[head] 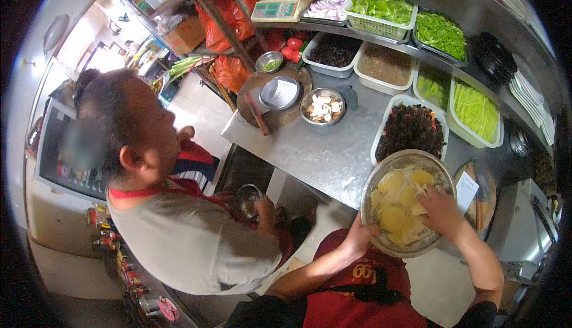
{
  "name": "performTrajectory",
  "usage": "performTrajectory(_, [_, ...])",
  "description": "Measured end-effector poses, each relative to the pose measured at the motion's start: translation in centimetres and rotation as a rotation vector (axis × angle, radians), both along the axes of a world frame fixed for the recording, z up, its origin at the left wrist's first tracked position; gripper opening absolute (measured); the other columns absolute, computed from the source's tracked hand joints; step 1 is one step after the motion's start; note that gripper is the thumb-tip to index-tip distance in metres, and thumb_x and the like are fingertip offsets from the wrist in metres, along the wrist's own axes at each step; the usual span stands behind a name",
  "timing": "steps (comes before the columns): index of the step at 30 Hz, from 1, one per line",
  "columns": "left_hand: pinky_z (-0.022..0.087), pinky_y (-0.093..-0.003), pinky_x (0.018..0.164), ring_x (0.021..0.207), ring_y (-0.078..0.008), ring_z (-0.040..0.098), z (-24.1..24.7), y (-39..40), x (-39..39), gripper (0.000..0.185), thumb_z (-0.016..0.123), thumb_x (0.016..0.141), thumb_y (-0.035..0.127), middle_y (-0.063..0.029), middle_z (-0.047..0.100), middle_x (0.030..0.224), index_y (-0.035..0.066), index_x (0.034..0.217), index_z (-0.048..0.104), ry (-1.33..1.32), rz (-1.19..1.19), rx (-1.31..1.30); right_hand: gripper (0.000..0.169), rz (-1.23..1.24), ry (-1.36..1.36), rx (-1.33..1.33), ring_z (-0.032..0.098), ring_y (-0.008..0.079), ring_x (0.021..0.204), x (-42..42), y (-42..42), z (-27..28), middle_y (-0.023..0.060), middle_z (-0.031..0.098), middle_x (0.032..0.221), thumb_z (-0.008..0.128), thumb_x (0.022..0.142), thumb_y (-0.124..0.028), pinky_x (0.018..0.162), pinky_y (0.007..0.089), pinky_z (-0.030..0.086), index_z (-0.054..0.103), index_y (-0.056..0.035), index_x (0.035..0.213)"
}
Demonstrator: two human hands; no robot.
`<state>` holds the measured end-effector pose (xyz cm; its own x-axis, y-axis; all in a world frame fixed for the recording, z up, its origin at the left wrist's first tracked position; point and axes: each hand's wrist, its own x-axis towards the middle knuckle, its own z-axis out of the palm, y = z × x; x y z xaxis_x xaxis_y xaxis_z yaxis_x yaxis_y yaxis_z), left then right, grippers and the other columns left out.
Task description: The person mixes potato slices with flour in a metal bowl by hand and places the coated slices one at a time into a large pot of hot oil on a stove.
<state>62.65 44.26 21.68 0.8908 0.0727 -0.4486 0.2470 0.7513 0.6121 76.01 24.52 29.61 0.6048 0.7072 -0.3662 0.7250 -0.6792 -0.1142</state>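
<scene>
My left hand (361,235) grips the near-left rim of a large metal bowl (371,187), tilted in front of my red apron (357,299). Inside lie pale yellow slices (393,218), probably potato, with whitish powder or paste on the bowl's wall. My right hand (440,207) reaches over the right rim, its fingers down among the slices; whether they close on any is unclear. Just beyond the bowl, and partly hidden by it, a white tub (380,142) holds dark wood ear fungus with some orange-red pieces.
A co-worker (192,234) stands close on my left, holding a small metal bowl (246,200). On the steel counter (295,149) are a cleaver (258,115) on a round board and a bowl of sliced mushrooms (322,107). Vegetable tubs (474,113) line the back beneath a shelf (402,46).
</scene>
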Motion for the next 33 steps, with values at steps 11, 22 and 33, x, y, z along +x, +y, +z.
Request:
performTrajectory(11, [0.035, -0.0377, 0.107, 0.130, -0.0242, 0.037, 0.5, 0.3, -0.4, 0.082, 0.047, 0.071, -0.017, -0.0123, 0.039, 0.139, 0.006, 0.145, 0.021, -0.081, -0.031, 0.071, 0.057, -0.243, 0.006, 0.381, 0.042, 0.0379, 0.126, 2.1, 1.8, -3.6, 0.0199, 0.047, 0.133, 0.073, 0.071, -0.022, 0.106, 0.0472, 0.031, 0.057, -0.0101, 0.124])
performTrajectory(22, [0.038, -0.0364, 0.104, 0.126, -0.0234, 0.041, -1.0, 0.4, -1.2, 0.083, 0.045, 0.069, -0.018, -0.0128, 0.041, 0.136, 0.005, 0.145, 0.021, -0.042, -0.005, 0.126, 0.069, 0.021, 0.131, 0.039, 0.039, 0.0393, 0.127, -5.0, 6.1, -1.2, 0.0207, 0.046, 0.133, 0.074, 0.068, -0.028, 0.106, 0.0518, 0.030, 0.050, -0.0044, 0.128])
performTrajectory(33, [0.039, -0.0391, 0.104, 0.126, -0.0235, 0.042, -1.5, 0.5, -0.5, 0.073, 0.052, 0.078, -0.015, -0.0096, 0.041, 0.138, 0.007, 0.143, 0.025, -0.110, -0.002, 0.113, 0.054, -0.183, 0.004, 0.559, 0.045, 0.0421, 0.118, -1.6, 2.7, -2.6, 0.0244, 0.050, 0.123, 0.067, 0.076, -0.011, 0.096, 0.0442, 0.042, 0.047, -0.0005, 0.125])
